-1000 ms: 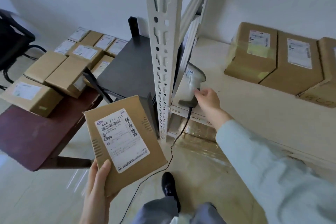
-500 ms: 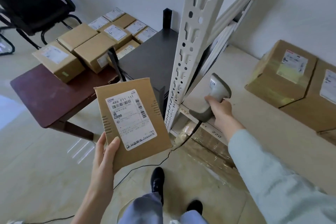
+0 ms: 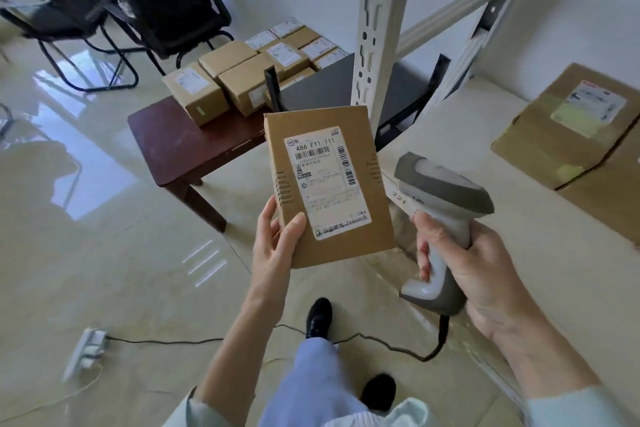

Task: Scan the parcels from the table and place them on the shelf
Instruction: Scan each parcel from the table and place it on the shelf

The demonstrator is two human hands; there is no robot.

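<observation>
The left hand (image 3: 277,246) grips a labelled parcel (image 3: 329,184) by its near-left corner. Just right, the right hand (image 3: 485,274) curls around the scanner (image 3: 440,218) handle.

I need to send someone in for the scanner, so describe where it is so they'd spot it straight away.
Start at the white slotted shelf post and look below it, in front of the person. The barcode scanner is gripped by the right hand, beside the labelled parcel that the left hand holds. It is the only grey pistol-shaped, corded thing among brown boxes.
</observation>
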